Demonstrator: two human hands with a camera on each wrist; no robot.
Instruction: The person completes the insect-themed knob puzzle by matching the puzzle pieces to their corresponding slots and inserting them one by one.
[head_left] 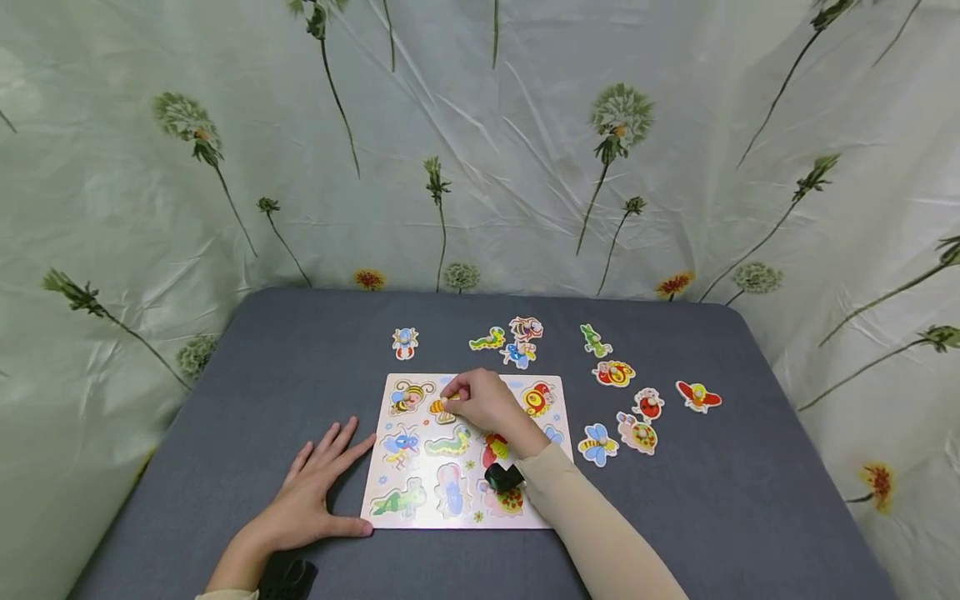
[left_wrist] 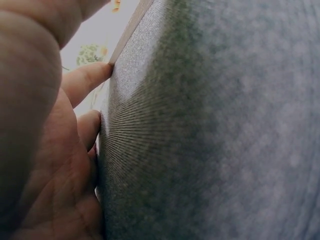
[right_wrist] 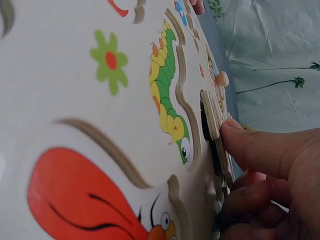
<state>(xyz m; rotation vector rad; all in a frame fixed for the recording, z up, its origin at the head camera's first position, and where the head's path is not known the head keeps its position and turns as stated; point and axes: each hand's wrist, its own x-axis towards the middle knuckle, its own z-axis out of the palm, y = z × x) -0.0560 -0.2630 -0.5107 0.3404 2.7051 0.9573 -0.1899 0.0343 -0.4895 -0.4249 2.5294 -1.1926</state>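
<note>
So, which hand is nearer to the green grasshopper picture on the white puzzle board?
Left. The left hand rests just left of the green grasshopper picture, thumb at the white board; the right hand is farther, beyond it to the right, pinching an orange-striped wooden piece.

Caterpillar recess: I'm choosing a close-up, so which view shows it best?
The right wrist view: the caterpillar recess appears large, cut edge visible. Head shows it whole but small; left wrist doesn't show it.
</note>
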